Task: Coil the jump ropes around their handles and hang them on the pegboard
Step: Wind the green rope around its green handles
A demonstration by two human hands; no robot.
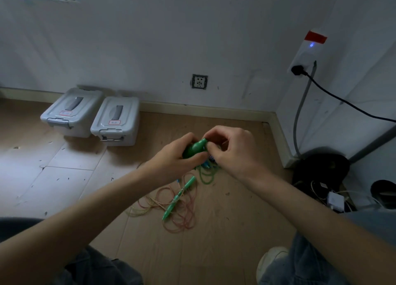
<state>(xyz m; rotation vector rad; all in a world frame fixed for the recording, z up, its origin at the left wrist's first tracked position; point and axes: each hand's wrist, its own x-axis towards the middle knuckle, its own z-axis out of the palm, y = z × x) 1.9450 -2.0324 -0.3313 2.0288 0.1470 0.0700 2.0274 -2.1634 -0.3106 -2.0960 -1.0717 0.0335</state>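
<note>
Gripping one bulbous green handle (196,148), both hands' (171,156) (233,154) fingers curl round it.

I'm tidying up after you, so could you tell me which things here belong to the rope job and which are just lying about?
Job:
- green handles, held by left hand and right hand
- green rope
- loose ropes on floor

Lying about:
- two grey lidded bins
- black cable
- charger clutter

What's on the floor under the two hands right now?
Below the left hand and right hand, green handles lie on loose reddish and yellowish rope loops on the wooden floor. A green rope hangs from the hands; the forearms hide some floor.
</note>
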